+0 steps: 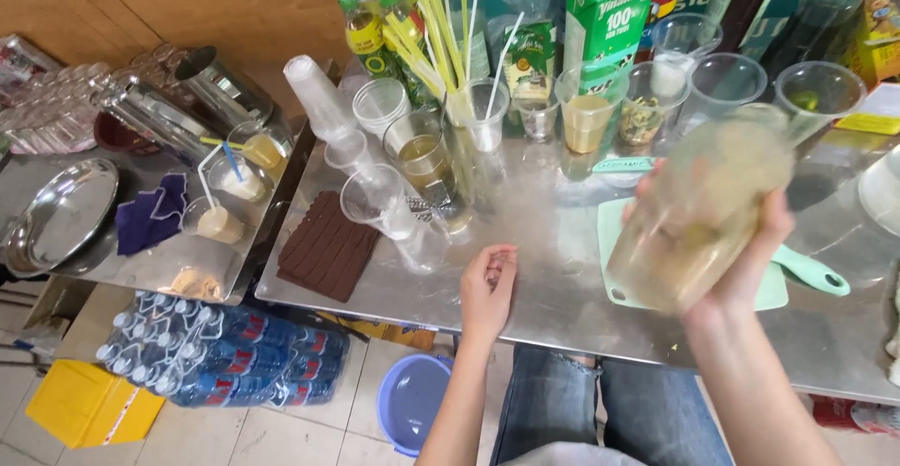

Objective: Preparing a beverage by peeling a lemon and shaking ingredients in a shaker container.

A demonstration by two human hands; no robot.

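Right hand grips a blurred, clear plastic shaker of beige liquid; left hand, loosely curled, rests empty on the steel counter.

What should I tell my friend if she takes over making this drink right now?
Right hand: gripping a clear shaker cup of pale, blurry drink, tilted above the green cutting board.
Left hand: empty, fingers curled, resting on the metal table.
Nearby: cups with brownish liquid, straws and a green carton stand at the back.
Done: the shaker is filled.
Left: the drink is not yet poured into a cup.
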